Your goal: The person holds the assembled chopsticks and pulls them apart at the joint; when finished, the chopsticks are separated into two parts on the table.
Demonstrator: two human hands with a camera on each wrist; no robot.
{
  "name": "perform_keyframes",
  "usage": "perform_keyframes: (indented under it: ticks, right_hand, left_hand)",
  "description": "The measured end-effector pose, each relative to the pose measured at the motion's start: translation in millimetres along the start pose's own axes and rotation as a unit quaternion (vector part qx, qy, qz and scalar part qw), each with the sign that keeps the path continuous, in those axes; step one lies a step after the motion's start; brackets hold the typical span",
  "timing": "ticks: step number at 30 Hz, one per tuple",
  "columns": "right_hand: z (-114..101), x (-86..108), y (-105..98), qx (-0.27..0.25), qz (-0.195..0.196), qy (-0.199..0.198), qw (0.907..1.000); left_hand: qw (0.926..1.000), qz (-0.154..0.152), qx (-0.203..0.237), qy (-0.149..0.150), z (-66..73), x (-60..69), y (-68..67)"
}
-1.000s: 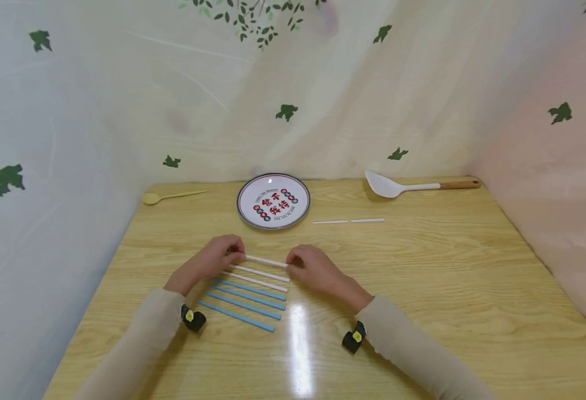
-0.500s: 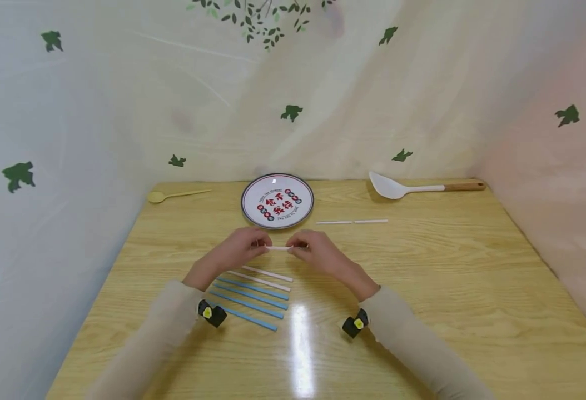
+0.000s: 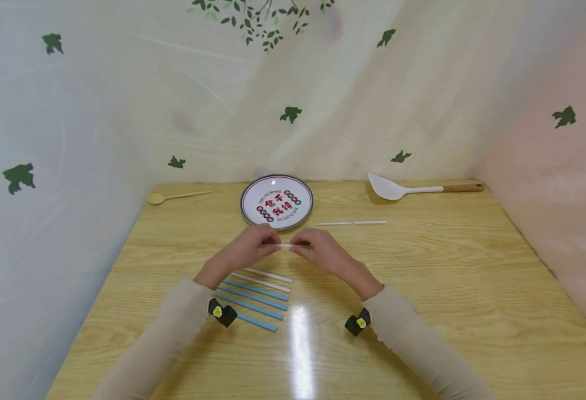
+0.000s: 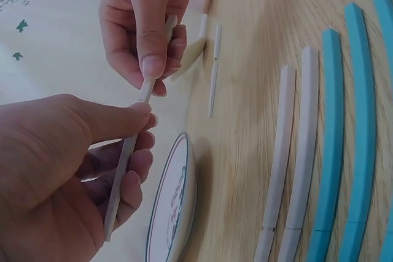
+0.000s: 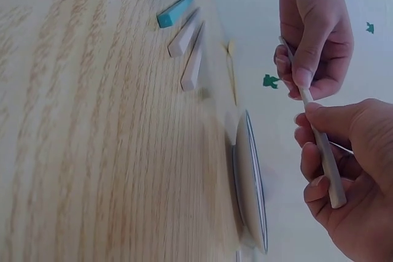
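Observation:
Both hands pinch one white stick (image 3: 285, 245) above the table, just in front of the plate. The left hand (image 3: 253, 246) grips its left part and the right hand (image 3: 320, 251) its right part, thumbs close together. In the left wrist view the stick (image 4: 121, 173) runs through the fingers of the left hand (image 4: 67, 157); in the right wrist view the right hand (image 5: 362, 164) has the stick's thick end (image 5: 334, 188) across its fingers. Below the hands lie two white sticks (image 3: 273, 275) and several blue sticks (image 3: 265, 305), side by side, their left ends partly behind the left arm.
A round plate (image 3: 277, 201) with red lettering stands at the back. Right of it lie two short white pieces (image 3: 333, 224) end to end and a white spatula (image 3: 390, 189) with a wooden handle. A yellow spoon (image 3: 157, 198) lies at the back left.
Both hands have lifted the white stick away from the row, up toward the plate. The left hand has moved right, so the hands are now closer together with less stick showing between them.

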State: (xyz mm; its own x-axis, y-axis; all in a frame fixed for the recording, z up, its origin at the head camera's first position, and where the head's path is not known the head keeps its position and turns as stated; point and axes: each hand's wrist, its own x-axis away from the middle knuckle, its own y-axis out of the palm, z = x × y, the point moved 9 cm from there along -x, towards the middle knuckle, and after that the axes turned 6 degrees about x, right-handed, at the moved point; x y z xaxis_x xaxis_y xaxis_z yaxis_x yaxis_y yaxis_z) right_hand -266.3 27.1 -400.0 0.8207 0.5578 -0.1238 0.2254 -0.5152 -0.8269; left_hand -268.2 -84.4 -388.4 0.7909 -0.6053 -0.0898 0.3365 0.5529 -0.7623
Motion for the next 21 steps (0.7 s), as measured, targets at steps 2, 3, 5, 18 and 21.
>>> perform_keyframes:
  ticks: [2,3,5,18,21]
  right_hand:
    - [0.9,0.5,-0.9,0.002,0.004,0.000,1.0000]
    - [1.4,0.7,-1.5,0.001,0.005,0.001,1.0000]
    - [2.2,1.1,-2.7,0.002,0.008,-0.002,1.0000]
    - [3.0,9.7,-15.5,0.012,0.051,-0.041,0.9978]
    - [3.9,11.9,-18.0,0.011,0.059,-0.038,0.9975]
  left_hand:
    - [1.0000,0.005,0.000,0.002,1.9,-1.6,0.0]
    - [1.0000,0.007,0.000,0.004,2.3,-2.2,0.2]
    - [0.9999,0.013,0.001,0.006,3.0,-3.4,0.1]
    - [0.9983,0.056,0.011,0.008,10.7,-9.8,-4.0]
    - [0.9979,0.064,0.010,0.006,12.6,-10.9,-3.9]
